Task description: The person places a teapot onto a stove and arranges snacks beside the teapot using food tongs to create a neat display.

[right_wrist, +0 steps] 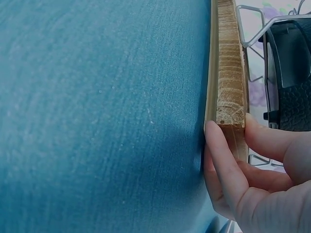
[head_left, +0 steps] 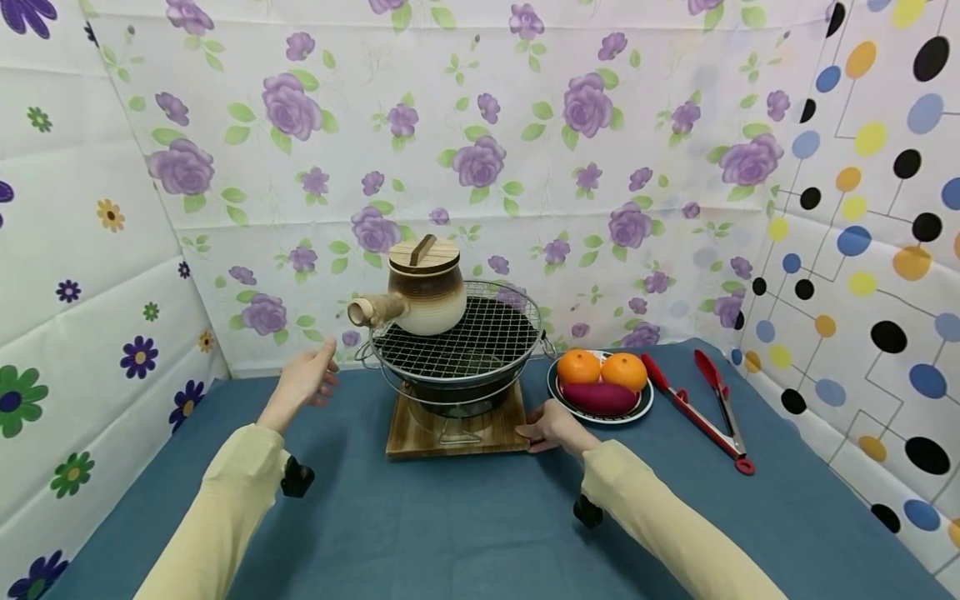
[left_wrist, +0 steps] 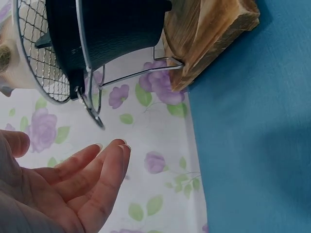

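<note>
A square wooden board [head_left: 495, 432] bears a round black tabletop grill [head_left: 450, 392] on a wire stand. Across the grill's top lies a wire grate [head_left: 487, 337]. A brown and cream clay pot [head_left: 431, 300] with a wooden lid [head_left: 424, 254] sits at the grate's back left, its wrapped side handle [head_left: 378, 310] pointing left. My right hand [head_left: 555, 427] pinches the board's front right corner, thumb above and fingers beneath, clearest in the right wrist view. Left of the grill, my left hand [head_left: 303, 379] hovers in the air, fingers loosely bent and apart from the wire side handle [left_wrist: 91, 109].
Right of the grill, a plate [head_left: 557, 392] holds two oranges [head_left: 624, 372] and a purple sweet potato [head_left: 600, 398]. Red-handled tongs [head_left: 705, 421] lie spread farther right. A blue cloth [head_left: 450, 525] covers the table, and patterned curtains [head_left: 480, 108] enclose the back and sides.
</note>
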Tool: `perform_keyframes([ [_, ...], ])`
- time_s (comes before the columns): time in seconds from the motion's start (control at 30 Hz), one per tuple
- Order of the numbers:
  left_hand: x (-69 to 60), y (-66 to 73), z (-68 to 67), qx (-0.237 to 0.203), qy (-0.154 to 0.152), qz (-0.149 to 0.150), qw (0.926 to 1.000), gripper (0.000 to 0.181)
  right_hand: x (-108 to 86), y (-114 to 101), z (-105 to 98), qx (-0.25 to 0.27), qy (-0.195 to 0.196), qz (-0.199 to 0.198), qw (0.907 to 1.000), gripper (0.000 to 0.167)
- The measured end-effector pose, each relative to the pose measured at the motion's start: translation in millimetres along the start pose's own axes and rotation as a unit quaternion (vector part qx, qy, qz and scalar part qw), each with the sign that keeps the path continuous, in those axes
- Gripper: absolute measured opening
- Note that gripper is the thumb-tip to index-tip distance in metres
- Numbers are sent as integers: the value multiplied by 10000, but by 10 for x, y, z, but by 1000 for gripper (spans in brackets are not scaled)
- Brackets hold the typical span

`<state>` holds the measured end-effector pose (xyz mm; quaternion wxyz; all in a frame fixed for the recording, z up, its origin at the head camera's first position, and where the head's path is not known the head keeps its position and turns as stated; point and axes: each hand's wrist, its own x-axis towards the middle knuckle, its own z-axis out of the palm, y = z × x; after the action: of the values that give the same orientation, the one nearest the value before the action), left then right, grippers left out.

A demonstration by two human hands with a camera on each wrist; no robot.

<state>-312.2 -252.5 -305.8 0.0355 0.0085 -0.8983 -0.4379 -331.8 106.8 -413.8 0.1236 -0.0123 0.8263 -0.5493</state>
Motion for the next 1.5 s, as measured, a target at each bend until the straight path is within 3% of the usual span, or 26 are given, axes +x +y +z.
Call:
perform_keyframes([
  [0.57, 24, -156, 273, 18, -208, -249, 9995, 83, -45, -20, -133, 136, -187, -66, 9997, 27],
  [0.83, 21, -188, 371, 7, -306, -307, 9991, 67, -93, -47, -243, -23, -150, -363, 9992, 30],
  [1.1, 13, -273, 496, 45, -376, -350, 9987, 69, -155, -114, -311, -209, -67, -441, 9988, 32],
  [1.3, 7, -317, 569, -49, -462, -484, 9977, 69, -187, -159, -445, -102, -20, -466, 9989, 32],
  [1.5, 24, -338, 631, -102, -578, -506, 9970, 58, -206, -189, -601, -19, -8, -514, 9987, 32],
])
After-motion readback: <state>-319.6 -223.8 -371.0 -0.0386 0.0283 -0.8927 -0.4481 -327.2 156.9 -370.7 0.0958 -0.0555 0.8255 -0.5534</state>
